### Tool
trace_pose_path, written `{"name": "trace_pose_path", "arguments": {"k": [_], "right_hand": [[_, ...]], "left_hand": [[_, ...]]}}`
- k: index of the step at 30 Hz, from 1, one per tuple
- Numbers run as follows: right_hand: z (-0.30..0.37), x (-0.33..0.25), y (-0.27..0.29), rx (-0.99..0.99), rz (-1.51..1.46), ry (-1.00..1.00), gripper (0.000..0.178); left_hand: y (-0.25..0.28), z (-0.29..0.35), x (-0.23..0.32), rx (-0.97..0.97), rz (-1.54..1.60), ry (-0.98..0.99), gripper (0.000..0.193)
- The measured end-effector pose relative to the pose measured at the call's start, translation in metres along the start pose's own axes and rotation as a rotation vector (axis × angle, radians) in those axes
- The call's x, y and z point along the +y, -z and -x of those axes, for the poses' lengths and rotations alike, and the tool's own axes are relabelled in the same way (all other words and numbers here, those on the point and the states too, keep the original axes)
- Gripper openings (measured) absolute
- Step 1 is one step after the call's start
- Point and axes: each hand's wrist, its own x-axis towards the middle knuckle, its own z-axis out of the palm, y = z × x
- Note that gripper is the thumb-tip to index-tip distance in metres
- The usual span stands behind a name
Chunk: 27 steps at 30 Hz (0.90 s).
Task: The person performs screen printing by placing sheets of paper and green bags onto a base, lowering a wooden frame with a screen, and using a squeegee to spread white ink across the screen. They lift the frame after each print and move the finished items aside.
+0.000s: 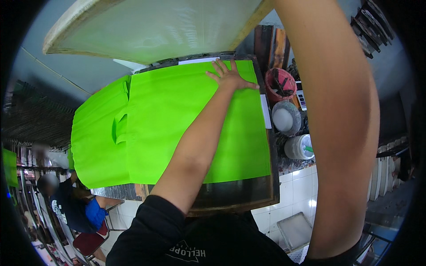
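A bright green cloth piece (164, 128), which looks like a flat fabric bag, lies spread over a dark framed board (235, 197). Strap-like folds show on its left part. My left hand (227, 79) rests on the cloth near its far right corner, fingers spread and palm down, holding nothing. Above the far edge a large mesh screen (164, 26) in a worn frame is tilted up. My right arm (339, 124) reaches up along the right side toward that frame; its hand is cut off by the top edge.
On the right stand a pink bucket (280, 83) with dark scraps, a plastic-covered round tub (284, 119) and a white tub (298, 147) with something green inside. White strips (265, 111) edge the board. At lower left a person (73, 204) sits on a chair.
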Motion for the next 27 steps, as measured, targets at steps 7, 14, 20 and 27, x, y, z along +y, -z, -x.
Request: {"name": "trace_pose_path", "arguments": {"k": [7,14,20,27], "right_hand": [[0.057,-0.059,0.024,-0.491,-0.098,-0.423,0.038],[0.253,-0.101,-0.024,-0.204,-0.232,-0.262,0.040],[0.312,-0.111,-0.061,-0.475,-0.336,-0.281,0.045],[0.334,-0.123,-0.084,-0.501,-0.288,-0.124,0.039]], "left_hand": [[0.101,0.185,-0.083,0.207,1.329,-0.523,0.065],[0.036,0.365,-0.191,0.006,1.582,-0.045,0.031],[-0.029,0.375,-0.212,-0.101,1.409,0.208,0.029],[-0.033,0.374,-0.214,-0.115,1.429,0.237,0.029]]}}
